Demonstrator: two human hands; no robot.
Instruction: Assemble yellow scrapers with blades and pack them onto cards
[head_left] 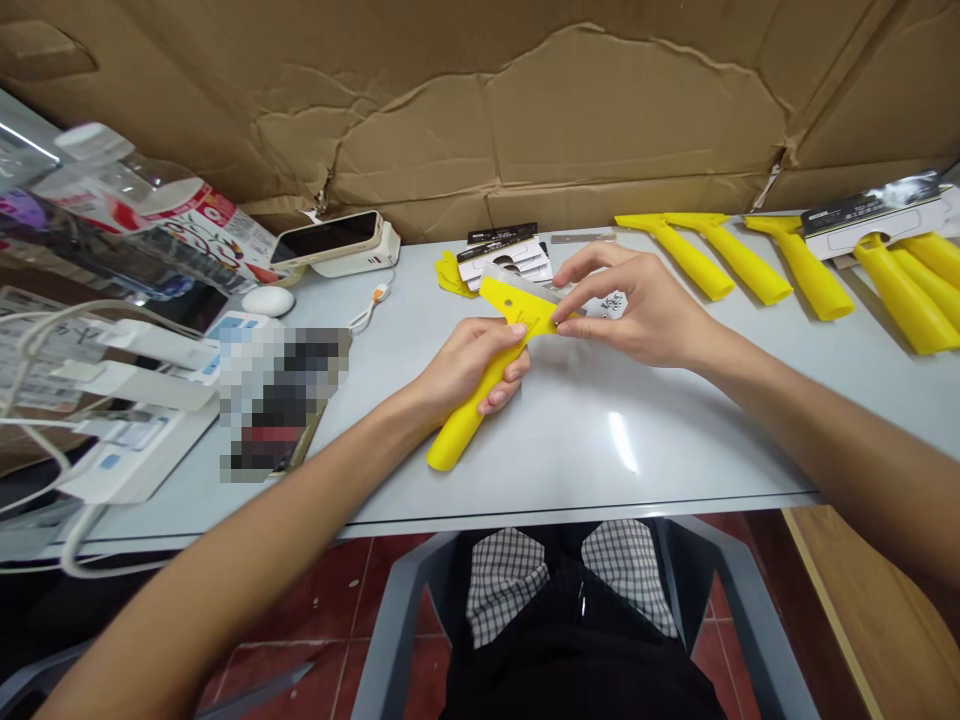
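My left hand [484, 365] is wrapped round the handle of a yellow plastic scraper [469, 420], its thumb on the flared head. A thin, clear-to-silver blade strip [517, 288] runs along the head's far edge. One round hole shows near the head's left end. My right hand [630, 310] has thumb and index finger pinched at the right end of the head; whatever tiny thing sits between those fingertips is too small to name. Small metal screws [613, 305] lie in a loose pile just behind the right hand, partly covered by it.
Several yellow scraper handles [686, 260] lie at the back right, some under a black-and-white box [874, 220]. Behind my hands are small blade packs [506, 260] and yellow pieces [452, 275]. Leftward are a phone [330, 240], a power strip [142, 450] with cables and a bottle [172, 210].
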